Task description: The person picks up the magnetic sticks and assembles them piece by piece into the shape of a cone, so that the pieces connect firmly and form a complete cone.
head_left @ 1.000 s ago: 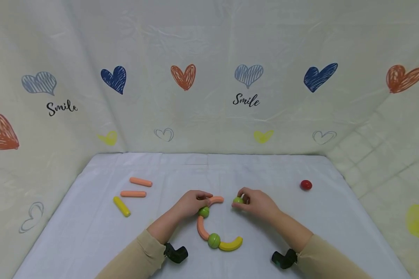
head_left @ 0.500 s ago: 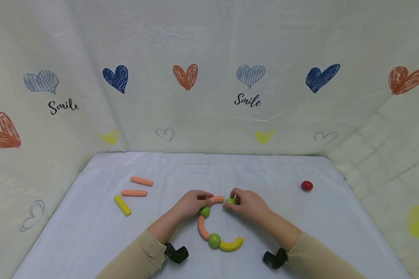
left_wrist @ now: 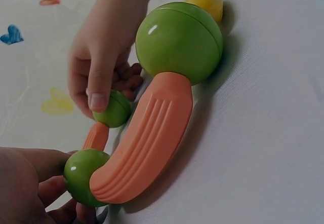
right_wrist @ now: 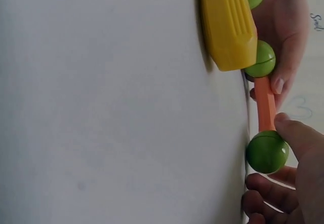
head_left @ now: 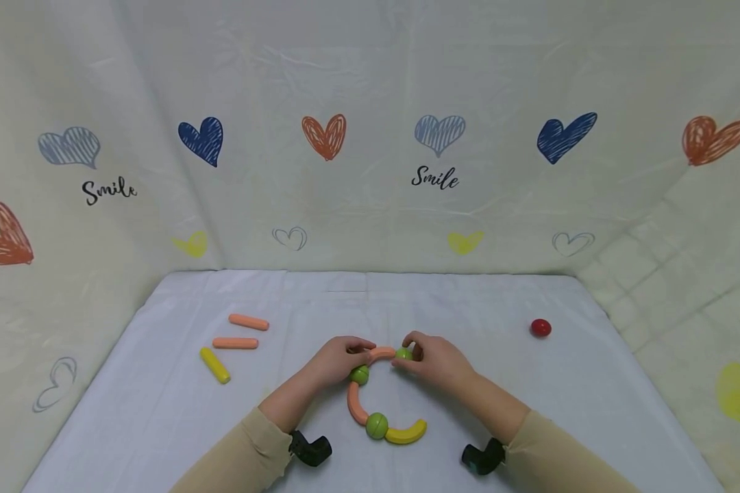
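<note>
Green balls (head_left: 377,426); orange curved pieces (left_wrist: 152,138); yellow curved piece (head_left: 405,433); pale backdrop (head_left: 370,61), multicoloured hearts (head_left: 201,140).

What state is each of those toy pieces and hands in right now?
Left hand: holding the chain
Right hand: pinching the end ball
Chain: curved, its two ends apart
End ball: against an orange curve
Yellow curve: one end against a green ball, the other free
Far orange stick: lying loose
Near orange stick: lying loose
Yellow stick: lying loose, slanted
Red ball: loose, alone
</note>
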Motion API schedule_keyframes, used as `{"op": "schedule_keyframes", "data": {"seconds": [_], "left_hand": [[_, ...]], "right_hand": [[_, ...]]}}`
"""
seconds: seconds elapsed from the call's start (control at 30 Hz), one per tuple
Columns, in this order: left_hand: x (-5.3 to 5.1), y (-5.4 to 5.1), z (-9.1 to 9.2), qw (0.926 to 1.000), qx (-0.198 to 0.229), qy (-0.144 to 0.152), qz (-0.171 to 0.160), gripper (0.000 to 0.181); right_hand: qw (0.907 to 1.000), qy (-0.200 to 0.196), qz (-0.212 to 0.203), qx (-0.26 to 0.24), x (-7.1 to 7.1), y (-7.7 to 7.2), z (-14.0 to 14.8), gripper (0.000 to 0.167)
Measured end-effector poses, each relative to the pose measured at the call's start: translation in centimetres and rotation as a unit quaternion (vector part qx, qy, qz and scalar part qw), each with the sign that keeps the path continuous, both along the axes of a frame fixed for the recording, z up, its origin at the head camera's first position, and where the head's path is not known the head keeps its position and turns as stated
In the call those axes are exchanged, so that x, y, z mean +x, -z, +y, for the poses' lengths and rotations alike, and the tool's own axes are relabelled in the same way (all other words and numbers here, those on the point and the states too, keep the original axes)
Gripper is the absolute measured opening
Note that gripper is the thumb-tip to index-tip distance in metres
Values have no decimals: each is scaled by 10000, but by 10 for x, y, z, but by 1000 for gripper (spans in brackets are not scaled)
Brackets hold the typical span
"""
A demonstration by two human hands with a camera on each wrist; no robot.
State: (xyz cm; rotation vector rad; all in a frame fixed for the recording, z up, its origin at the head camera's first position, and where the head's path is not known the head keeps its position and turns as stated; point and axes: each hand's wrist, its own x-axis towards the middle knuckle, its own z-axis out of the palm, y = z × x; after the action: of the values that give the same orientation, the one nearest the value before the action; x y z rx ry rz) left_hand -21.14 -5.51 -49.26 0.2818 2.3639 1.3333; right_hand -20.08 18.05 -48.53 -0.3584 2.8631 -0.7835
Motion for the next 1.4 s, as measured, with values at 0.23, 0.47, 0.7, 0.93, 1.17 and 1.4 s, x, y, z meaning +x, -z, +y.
{"op": "schedule_keyframes", "data": {"seconds": [0.23,0.47,0.7,0.93,1.17,1.4], "left_hand": [[0,-3,1,10000,47,8,-19,27],[1,-5,-1,10000,6,82,19,28],[1,-6,-1,9999,91,53,-5,29],[0,-6,0,10000,68,54,48,28],[1,-6,0,10000,42,26,51,27],[0,-7,1,10000,56,10,16,27]], "right_hand": [[9990,-143,-186,-374,4,-4,7,32],[9984,-295,-114,-476,6,-3,12,28],[9989,-223,-111,-401,4,-2,10,28],[9989,-196,-152,-396,3,-2,11,28],[9991,-146,-81,-390,4,-4,14,31],[9987,8,-4,-506,9,-9,20,33]]}}
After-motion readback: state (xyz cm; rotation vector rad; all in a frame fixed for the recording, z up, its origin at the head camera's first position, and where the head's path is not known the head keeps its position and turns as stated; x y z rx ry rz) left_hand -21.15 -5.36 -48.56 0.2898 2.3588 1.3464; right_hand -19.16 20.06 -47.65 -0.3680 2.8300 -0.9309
